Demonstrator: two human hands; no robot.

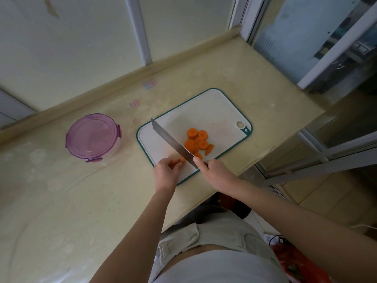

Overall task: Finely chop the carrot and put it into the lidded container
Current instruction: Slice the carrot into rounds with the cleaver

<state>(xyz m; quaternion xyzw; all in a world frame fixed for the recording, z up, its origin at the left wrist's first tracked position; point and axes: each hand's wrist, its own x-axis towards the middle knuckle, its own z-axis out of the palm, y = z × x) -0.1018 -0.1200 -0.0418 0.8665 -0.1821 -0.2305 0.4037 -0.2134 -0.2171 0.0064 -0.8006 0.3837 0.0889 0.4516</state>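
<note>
- The right hand [216, 172] is grasping the knife [173, 144], fingers curling round the handle, which is hiding wholly inside the fist; one fingertip is reaching onto the blade near its heel
- The blade is running from that hand toward 11 o'clock across the cutting board [214, 111]; whether its edge is touching the board is hard to tell
- The left hand [166, 172], at 9 o'clock of the right one, is pinching a small carrot stub [181, 159] with curled fingers; only an orange sliver is showing past the fingertips, just beside the blade
- The carrot slices [197, 140] are lying in an overlapping pile at 3 o'clock of the blade, around mid-board, so counting them is unreliable
- The board is lying on the worktop [61, 201], its 6 o'clock corner hiding under both hands
- The container [93, 137] is standing at 9 o'clock of the board, well apart, with its purple lid [91, 133] on; the clear body is mostly hiding beneath the lid
</note>
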